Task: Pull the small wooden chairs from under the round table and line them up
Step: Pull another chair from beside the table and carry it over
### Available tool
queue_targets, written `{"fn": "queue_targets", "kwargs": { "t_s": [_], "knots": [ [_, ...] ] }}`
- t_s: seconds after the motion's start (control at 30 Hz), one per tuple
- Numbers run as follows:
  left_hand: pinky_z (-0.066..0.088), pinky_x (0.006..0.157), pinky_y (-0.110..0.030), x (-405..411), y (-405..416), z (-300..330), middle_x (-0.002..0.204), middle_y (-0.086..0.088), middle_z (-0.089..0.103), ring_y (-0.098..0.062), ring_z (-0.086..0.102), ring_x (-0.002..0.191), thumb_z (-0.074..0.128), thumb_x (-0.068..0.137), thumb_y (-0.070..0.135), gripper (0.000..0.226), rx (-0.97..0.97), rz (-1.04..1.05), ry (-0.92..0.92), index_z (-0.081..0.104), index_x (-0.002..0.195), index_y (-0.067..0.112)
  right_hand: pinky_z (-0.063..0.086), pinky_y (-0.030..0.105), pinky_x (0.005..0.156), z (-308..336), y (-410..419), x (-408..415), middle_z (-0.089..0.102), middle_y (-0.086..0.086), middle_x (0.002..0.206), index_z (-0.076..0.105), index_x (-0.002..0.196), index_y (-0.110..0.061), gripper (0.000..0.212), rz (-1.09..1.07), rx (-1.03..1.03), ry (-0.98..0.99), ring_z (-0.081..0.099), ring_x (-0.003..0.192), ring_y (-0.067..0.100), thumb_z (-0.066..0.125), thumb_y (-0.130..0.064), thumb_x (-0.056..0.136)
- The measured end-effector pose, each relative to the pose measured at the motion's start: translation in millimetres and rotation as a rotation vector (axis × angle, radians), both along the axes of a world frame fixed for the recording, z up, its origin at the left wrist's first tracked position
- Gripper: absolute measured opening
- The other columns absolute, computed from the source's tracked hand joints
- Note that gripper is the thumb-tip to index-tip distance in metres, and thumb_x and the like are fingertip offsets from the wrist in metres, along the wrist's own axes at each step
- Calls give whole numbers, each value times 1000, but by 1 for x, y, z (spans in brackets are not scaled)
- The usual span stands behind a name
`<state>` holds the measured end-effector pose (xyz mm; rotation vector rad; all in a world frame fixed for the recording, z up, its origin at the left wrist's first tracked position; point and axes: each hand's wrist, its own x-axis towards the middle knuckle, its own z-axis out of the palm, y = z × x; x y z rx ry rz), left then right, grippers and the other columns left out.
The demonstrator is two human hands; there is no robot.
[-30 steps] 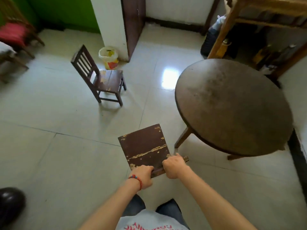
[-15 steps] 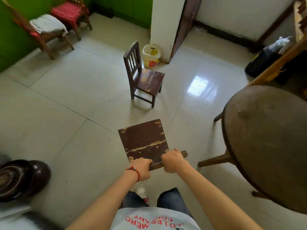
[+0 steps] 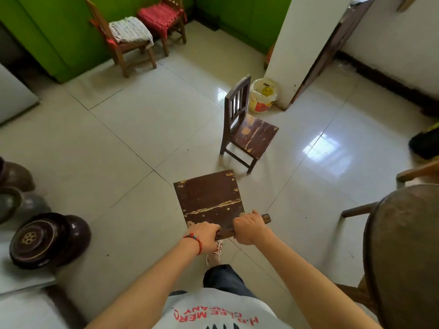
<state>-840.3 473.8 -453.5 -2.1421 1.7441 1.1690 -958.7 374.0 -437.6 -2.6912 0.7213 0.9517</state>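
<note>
Both the left hand (image 3: 206, 233) and the right hand (image 3: 249, 230) grip the top rail of a small chair (image 3: 210, 200) at lower centre. A second small chair (image 3: 249, 134) stands just above it; the round table (image 3: 403, 252) fills the lower right.

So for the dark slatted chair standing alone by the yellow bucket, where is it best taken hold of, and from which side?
Probably the top rail of the standing chair, taken from behind its back, the side facing away from the seat. The slatted back stands upright and the rail is a bare bar that fingers can wrap. Both hands, left hand and right hand, already hold the carried chair that way.
</note>
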Motion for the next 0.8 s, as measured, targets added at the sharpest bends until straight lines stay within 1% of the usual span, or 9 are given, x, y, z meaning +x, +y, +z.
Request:
{"fn": "queue_targets", "kwargs": {
  "t_s": [0.1, 0.2, 0.3, 0.4, 0.47, 0.57, 0.7, 0.8],
  "knots": [
    [42, 87, -45, 22, -34, 2, 98, -7, 66, -31, 59, 92, 51, 72, 22, 24, 21, -16, -19, 54, 96, 24, 32, 36, 78, -2, -33, 21, 65, 5, 90, 60, 86, -17, 12, -4, 11, -23, 60, 86, 25, 52, -23, 80],
    [43, 82, -41, 43, -73, 7, 96, -8, 65, -30, 60, 91, 50, 73, 19, 23, 25, -23, -13, 54, 95, 24, 32, 37, 79, -1, -70, 39, 65, 6, 90, 59, 86, -16, 12, -31, 28, -24, 60, 86, 26, 51, -23, 80],
    [43, 82, -41, 65, -118, 11, 96, -8, 65, -29, 60, 90, 50, 73, 20, 23, 33, -50, -21, 54, 95, 24, 31, 37, 78, 1, -111, 58, 65, 6, 92, 58, 86, -16, 12, -56, 37, -30, 60, 87, 26, 51, -24, 81],
    [42, 75, -37, 82, -148, 14, 94, -7, 64, -28, 59, 88, 50, 74, 20, 21, 36, -93, -13, 54, 94, 24, 31, 37, 77, 7, -136, 70, 61, 6, 85, 57, 83, -17, 8, -91, 46, -32, 58, 84, 25, 51, -22, 81],
    [42, 72, -36, 93, -172, 13, 92, -7, 64, -27, 59, 86, 50, 74, 20, 18, 43, -140, -15, 54, 92, 24, 30, 36, 76, 8, -154, 77, 57, 4, 80, 58, 84, -16, 9, -133, 52, -24, 56, 80, 24, 51, -22, 82],
    [44, 78, -41, 109, -208, 11, 91, -6, 64, -26, 58, 84, 52, 74, 22, 21, 49, -227, -15, 55, 94, 24, 32, 35, 76, 9, -178, 86, 63, 6, 89, 58, 89, -15, 13, -217, 39, -29, 58, 84, 25, 51, -24, 84],
    [47, 82, -42, 128, -254, 4, 91, -4, 64, -24, 58, 83, 55, 73, 24, 23, 74, -347, 2, 56, 96, 26, 39, 38, 85, 7, -201, 95, 65, 8, 95, 57, 92, -14, 15, -371, 51, -20, 59, 87, 26, 51, -25, 84],
    [51, 80, -40, 144, -286, -4, 94, -4, 64, -24, 58, 85, 57, 73, 27, 27, 102, -471, 18, 56, 99, 27, 39, 40, 89, 5, -214, 107, 64, 9, 98, 57, 97, -13, 18, -499, 78, 9, 59, 91, 27, 51, -25, 84]
  ]
}}
